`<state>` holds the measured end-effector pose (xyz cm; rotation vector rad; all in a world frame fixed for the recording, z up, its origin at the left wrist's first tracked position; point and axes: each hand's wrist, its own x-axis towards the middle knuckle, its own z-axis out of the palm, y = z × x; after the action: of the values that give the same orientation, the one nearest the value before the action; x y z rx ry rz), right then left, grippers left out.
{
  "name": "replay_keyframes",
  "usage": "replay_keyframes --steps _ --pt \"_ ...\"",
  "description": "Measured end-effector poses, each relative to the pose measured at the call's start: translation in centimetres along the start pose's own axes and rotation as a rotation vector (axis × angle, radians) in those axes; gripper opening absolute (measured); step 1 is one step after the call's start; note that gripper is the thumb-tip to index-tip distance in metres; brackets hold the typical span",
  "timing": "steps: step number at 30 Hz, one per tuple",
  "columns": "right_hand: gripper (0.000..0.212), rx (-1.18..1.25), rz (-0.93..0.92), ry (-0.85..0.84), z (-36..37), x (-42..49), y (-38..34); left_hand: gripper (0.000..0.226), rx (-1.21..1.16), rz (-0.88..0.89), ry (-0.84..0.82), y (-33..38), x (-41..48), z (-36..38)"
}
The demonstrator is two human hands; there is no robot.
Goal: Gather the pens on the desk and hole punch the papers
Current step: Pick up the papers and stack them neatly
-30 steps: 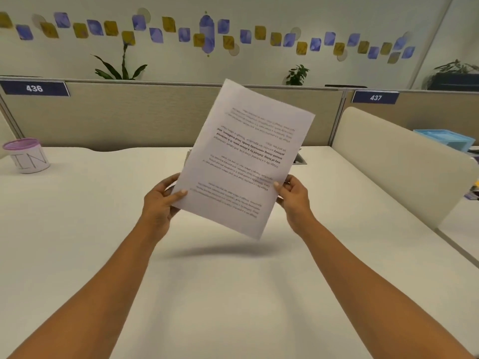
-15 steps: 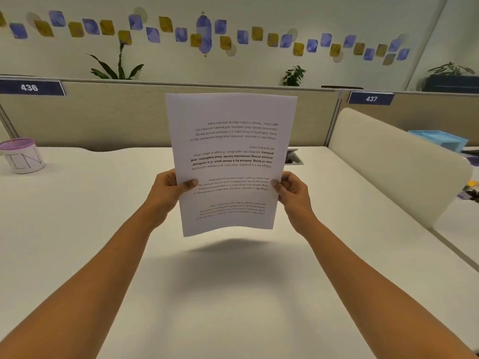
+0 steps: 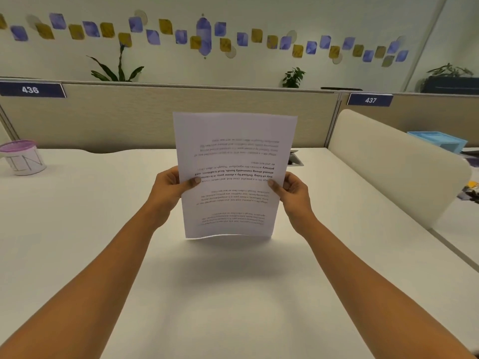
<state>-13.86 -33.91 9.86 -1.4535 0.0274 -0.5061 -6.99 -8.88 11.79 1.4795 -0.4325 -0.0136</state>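
White printed papers (image 3: 233,161) stand upright in front of me, text upside down, with the bottom edge low over the white desk (image 3: 77,229); I cannot tell whether it touches. My left hand (image 3: 171,189) grips the left edge, thumb on the front of the sheet. My right hand (image 3: 291,190) grips the right edge the same way. No pens and no hole punch are in view.
A white cup with a purple rim (image 3: 23,158) stands at the far left of the desk. A beige partition (image 3: 129,117) closes the back, a rounded cream divider (image 3: 394,161) the right side. A blue tray (image 3: 438,141) lies beyond the divider. A small grey object (image 3: 294,159) peeks out behind the papers.
The papers turned from tilted to upright and then came down toward the desk, with both hands still gripping their side edges.
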Motion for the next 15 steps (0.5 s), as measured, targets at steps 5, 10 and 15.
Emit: replay_keyframes --steps 5,10,15 --pt "0.006 -0.018 0.011 0.007 -0.2 -0.2 0.7 0.017 -0.025 -0.009 0.003 -0.7 -0.5 0.3" --pt "0.004 -0.037 0.001 0.011 -0.4 -0.2 0.5 0.015 -0.033 -0.012 -0.003 -0.8 -0.6 0.4" --pt "0.012 -0.157 0.1 0.001 -0.9 -0.8 1.7 0.012 -0.036 -0.028 0.044 -1.1 -0.8 0.7"
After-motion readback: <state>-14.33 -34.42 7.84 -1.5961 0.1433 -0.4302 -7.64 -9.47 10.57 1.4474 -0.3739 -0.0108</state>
